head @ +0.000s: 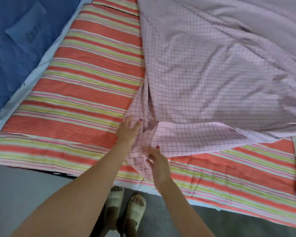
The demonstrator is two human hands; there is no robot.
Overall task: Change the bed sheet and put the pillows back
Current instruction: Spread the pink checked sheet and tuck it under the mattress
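Feet: two feet in pale strap sandals (126,209) stand on the grey floor (24,194) at the bottom centre of the frame, right against the bed's near edge.
Right hand (158,165): low centre, fingers loosely curled against the bunched corner of the pink checked sheet (212,69); whether it actually pinches the cloth I cannot tell.
Left hand (127,131): just above and left of the right one, the two hands a little apart; fingers fairly straight, lying on the gathered fold of the same sheet.
Pink checked sheet: crumpled and half spread, it covers the right and upper right of the frame; its near corner is folded back on itself and drawn into a bunch between the hands.
Bed: the mattress wears a striped cover (85,86) in orange, yellow and pink bands, bare across the left centre and along the lower right edge.
Striped pillow (116,4): same pattern, top centre, partly under the pink sheet's edge.
Blue bedding (15,48): upper left, beside the striped bed, with a blue pillow (26,24) lying on it.
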